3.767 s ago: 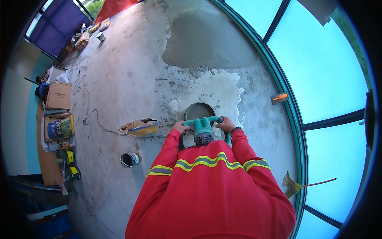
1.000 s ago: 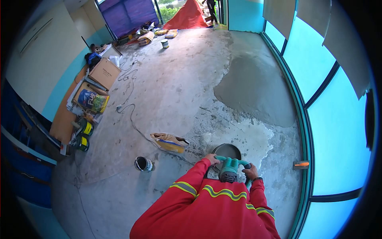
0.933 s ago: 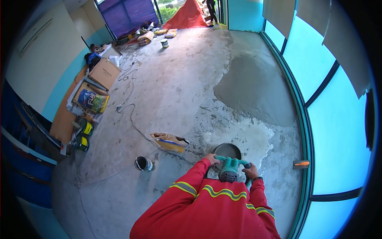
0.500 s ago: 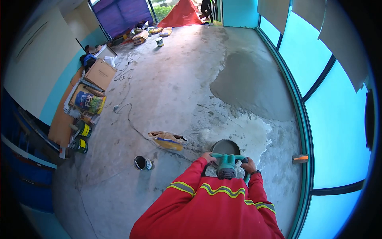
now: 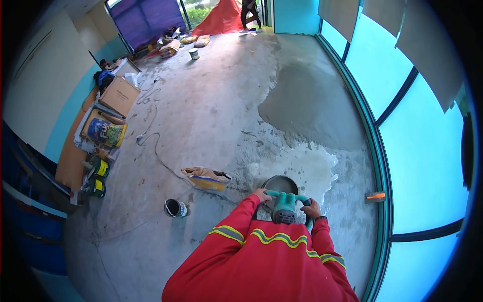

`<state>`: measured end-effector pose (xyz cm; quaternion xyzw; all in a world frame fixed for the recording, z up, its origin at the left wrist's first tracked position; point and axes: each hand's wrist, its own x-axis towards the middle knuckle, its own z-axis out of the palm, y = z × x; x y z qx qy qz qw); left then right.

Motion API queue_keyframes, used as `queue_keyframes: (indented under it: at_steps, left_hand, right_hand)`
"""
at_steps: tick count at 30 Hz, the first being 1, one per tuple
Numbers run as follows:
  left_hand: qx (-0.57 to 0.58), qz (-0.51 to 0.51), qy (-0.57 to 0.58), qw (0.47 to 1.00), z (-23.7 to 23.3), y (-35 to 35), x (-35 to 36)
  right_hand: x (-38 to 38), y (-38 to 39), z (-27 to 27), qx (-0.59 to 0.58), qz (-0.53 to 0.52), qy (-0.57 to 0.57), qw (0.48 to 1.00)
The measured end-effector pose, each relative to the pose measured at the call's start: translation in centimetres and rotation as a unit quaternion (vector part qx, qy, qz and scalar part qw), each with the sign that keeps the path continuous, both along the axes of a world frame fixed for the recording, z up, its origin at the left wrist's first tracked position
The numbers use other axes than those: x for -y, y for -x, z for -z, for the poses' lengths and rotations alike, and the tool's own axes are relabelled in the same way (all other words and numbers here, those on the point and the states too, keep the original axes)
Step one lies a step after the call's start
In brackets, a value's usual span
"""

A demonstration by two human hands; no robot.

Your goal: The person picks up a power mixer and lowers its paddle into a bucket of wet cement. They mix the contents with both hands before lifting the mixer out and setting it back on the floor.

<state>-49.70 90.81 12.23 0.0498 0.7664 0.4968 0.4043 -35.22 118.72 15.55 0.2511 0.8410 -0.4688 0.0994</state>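
Observation:
Both my hands are closed on a green handheld power mixer [image 5: 285, 206], seen from above. My left hand [image 5: 262, 196] wraps its left handle, and my right hand [image 5: 312, 208] wraps the dark grip on the right. Beneath and just beyond the mixer stands a round black bucket [image 5: 296, 185] with grey wet mix in it. The mixer's body hides its shaft and the near part of the bucket. To the left, an open paper bag [image 5: 207, 179] lies on the floor, and a smaller bucket [image 5: 175, 208] stands nearer me.
Wet grey screed [image 5: 314, 108] covers the floor ahead right. An orange-handled trowel [image 5: 375, 197] sits by the window frame. A power cable [image 5: 163, 163] runs across the floor. Boxes [image 5: 119, 95], bags and tins line the left wall. Another person [image 5: 250, 15] is at the far doorway.
The whole view has shifted slightly left as my head turned a little. My hands keep their hold on the mixer over the bucket. The far person's legs are now farther apart and more visible.

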Motion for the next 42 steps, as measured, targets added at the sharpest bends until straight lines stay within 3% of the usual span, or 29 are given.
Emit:
queue_keyframes:
  at_steps: [30,34,37,42]
  left_hand:
    - [-0.023,0.014,0.016,1.000,0.0,-0.6,0.1]
    - [-0.023,-0.008,-0.021,0.999,1.6,-1.0,1.0]
    - [-0.041,-0.018,0.010,0.999,0.1,-1.5,1.0]
    - [0.008,-0.040,-0.018,0.999,0.7,-2.1,1.6]
  right_hand:
    - [0.8,-1.2,-0.3,0.022,0.026,0.026,0.999]
    - [0.5,-1.1,0.6,-0.033,-0.031,-0.028,0.999]
    - [0.2,-0.9,1.7,-0.060,-0.026,-0.017,0.998]
    - [0.8,-0.4,-0.4,0.001,-0.021,0.025,0.999]
